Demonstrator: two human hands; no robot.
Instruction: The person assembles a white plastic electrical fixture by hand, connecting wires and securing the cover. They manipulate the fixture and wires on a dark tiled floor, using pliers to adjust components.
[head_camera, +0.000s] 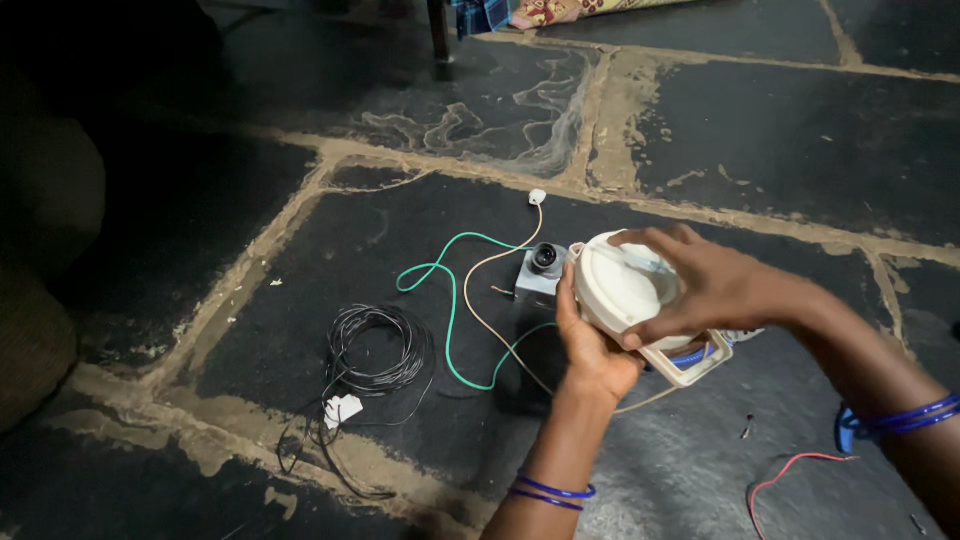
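Home floor used as makeshift repair spot: dark stone-slab floor (300, 250) with sandy mortar joints, patterned cloth (560, 10) at top edge, coiled black wire (375, 350), green wire (450, 300) lying loose on slabs.

The only label in view was a small white paper tag (342, 409), roughly rectangular and slightly crumpled, lying in the lower left-centre of the frame on the dark stone floor (780, 130), against the bottom of a coil of thin black wire (375, 350). No packages, signs or screens showed.
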